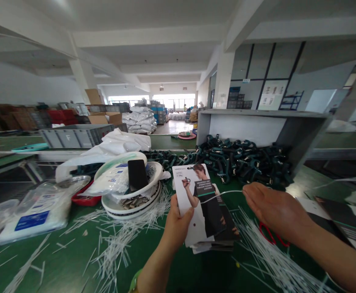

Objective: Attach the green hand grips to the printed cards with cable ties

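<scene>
My left hand [176, 226] grips a printed packaging card [207, 215] by its left edge, thumb on the front. The card is white and dark, with a picture of a person using a hand grip strengthener. Beneath it sits a stack of similar cards [223, 243]. To the right, my right hand [272, 209] is closed on a thin white cable tie [226, 191], which arches over to the card's front. Whether the tie passes through the card cannot be made out. Beside my right forearm lie many loose cable ties [266, 252] and red-handled scissors [268, 235].
Dark green hand grips [242, 158] spill from a grey bin [302, 142] behind the cards. At left stand stacked white bowls [129, 213] of metal parts with a phone [137, 175] on top, near a plastic bag [40, 211]. More cards [342, 219] lie at right.
</scene>
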A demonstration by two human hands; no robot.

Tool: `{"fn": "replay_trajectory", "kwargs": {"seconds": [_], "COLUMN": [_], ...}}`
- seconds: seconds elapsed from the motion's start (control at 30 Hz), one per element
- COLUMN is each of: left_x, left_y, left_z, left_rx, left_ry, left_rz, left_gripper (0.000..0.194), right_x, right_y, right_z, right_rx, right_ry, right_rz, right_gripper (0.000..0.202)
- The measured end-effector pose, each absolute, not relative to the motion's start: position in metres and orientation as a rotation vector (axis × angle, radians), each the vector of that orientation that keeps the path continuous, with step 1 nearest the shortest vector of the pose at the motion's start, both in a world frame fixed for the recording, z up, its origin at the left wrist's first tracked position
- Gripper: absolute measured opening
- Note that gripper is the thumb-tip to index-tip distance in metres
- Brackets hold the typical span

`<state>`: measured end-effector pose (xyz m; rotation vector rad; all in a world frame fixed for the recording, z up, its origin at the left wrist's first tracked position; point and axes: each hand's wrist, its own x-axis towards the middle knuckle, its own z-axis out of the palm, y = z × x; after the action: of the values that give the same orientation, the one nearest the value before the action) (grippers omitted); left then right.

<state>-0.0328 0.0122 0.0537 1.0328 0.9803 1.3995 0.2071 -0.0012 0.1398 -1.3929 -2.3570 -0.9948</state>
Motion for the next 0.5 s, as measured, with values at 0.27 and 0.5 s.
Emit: {"fn": "replay_trajectory", "kwargs": {"seconds": [0.27,0.5], "left_x": [-0.036,-0.037], "left_y": [0.008,0.010], "left_z": [0.052,0.051], "left_rx": [1.048,0.873], "left_ry": [0.870,0.885], "left_rz": [1.306,1.301], "left_gripper": [0.058,0.068], "right_x": [0.202,0.196], "right_y": [0.020,-0.001], "right_z": [0.161,0.158], "right_rx": [-1.444,-1.127], "right_ry": [-2.415,-2.437], "right_rz": [-1.091,-1.196], "right_gripper": [0.015,0.019]}}
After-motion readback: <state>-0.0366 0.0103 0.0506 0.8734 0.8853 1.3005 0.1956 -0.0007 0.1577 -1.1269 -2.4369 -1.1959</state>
